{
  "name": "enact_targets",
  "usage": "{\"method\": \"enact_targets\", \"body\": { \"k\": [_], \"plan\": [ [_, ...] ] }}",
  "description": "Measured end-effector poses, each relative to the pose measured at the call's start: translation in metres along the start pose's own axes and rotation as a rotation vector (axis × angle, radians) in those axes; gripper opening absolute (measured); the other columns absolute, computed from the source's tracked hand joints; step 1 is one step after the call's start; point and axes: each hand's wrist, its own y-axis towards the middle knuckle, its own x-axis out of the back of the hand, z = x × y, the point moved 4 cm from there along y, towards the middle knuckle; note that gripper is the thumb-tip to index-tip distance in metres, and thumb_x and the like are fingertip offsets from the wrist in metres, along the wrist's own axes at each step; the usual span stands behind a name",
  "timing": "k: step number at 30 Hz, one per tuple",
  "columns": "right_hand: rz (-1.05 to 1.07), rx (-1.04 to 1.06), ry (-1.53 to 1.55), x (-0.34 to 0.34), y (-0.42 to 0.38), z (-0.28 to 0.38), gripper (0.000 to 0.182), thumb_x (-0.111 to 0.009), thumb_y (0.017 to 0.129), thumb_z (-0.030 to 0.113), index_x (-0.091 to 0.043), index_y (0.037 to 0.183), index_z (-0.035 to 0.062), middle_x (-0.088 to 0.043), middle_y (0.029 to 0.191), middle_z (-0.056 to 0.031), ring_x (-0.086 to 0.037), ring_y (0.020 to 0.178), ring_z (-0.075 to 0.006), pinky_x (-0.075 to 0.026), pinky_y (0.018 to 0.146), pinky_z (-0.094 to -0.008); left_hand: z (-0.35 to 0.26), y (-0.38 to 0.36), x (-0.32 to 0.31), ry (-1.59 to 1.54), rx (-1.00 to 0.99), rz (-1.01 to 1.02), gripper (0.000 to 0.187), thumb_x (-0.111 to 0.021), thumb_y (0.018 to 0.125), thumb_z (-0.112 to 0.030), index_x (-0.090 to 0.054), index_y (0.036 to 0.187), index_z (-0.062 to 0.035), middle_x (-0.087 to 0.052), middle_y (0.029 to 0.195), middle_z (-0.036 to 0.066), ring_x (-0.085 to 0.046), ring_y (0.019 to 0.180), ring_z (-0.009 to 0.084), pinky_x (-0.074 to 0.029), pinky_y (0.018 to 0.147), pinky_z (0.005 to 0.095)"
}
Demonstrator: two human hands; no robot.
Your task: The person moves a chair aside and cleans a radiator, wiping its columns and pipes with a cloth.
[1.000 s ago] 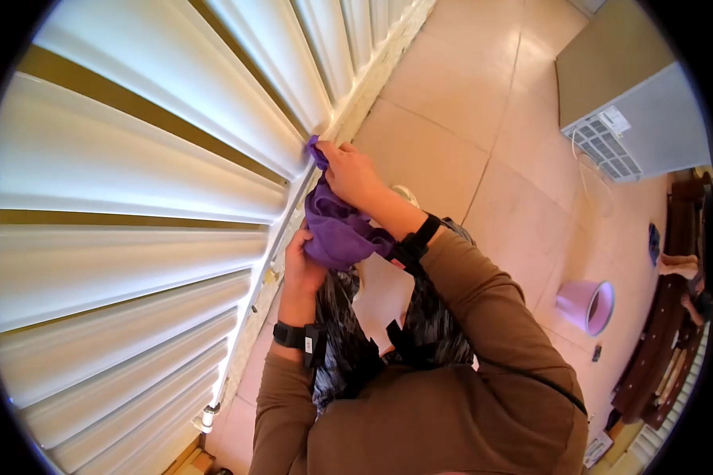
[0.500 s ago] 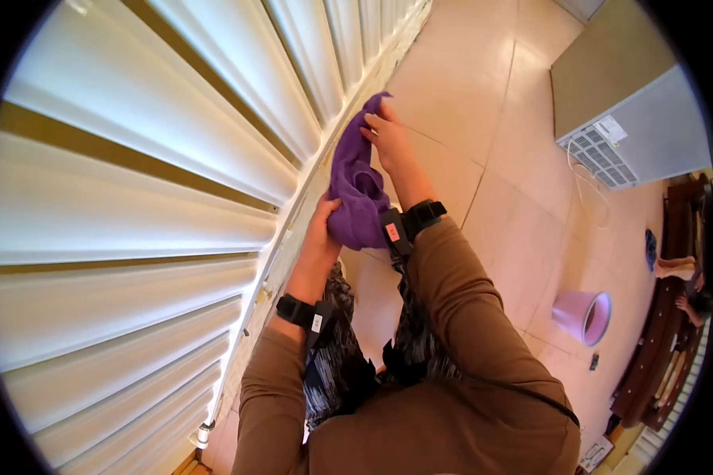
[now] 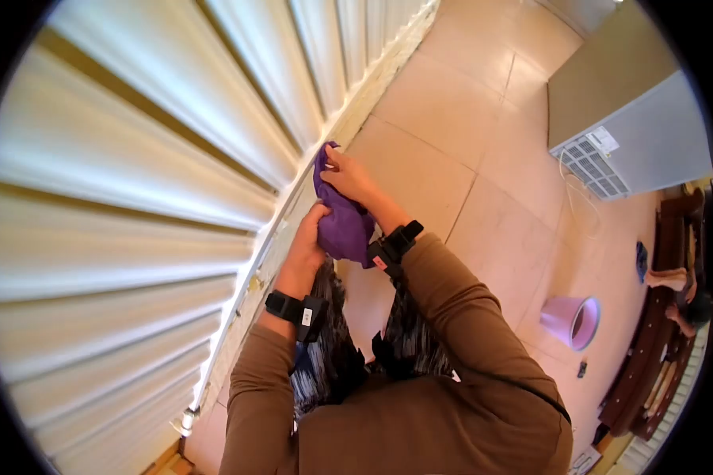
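Head view puts the purple cloth point(image 3: 346, 229) in front of me, bunched between both hands and close beside the lower edge of the white ribbed panel point(image 3: 103, 269). I can't tell whether its narrow upper end touches the pale ledge point(image 3: 376, 96) running along that edge. With my left hand point(image 3: 303, 237) I have the cloth's near side pinched, the thumb on top. My right hand point(image 3: 347, 176) has its grip closed on the narrow upper end, fingers bent; the wider part droops below, towards the right wrist. I see a black band with a small box on each wrist, and the brown sleeves end just behind them. Below the hands are dark patterned trousers point(image 3: 325, 348). Out to my right, the tiled floor point(image 3: 428, 158) carries a pink bin point(image 3: 558, 318), with a small dark object point(image 3: 582, 370) near it. Farther up stands a grey appliance point(image 3: 657, 134) with a grille and a pale cable point(image 3: 585, 207). At the far right edge, I make out another person point(image 3: 668, 279), partly visible on dark brown furniture point(image 3: 634, 388).
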Motion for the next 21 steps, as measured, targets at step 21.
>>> {"method": "enact_targets", "body": {
  "k": [21],
  "plan": [
    [-0.04,0.077,-0.123,-0.078,-0.07,0.041,0.041,-0.058,0.08,0.023,-0.061,0.119,0.0124,-0.066,0.089,-0.0188,-0.063,0.08,-0.0371,-0.05,0.073,-0.0431,0.025,-0.194,0.039,-0.144,-0.237,-0.038,0.043,-0.049,0.086,-0.011,-0.045,0.127,-0.0024,-0.057,0.115,0.011,-0.058,0.103,0.0205,-0.046,0.091,0.0347]
  ]
}}
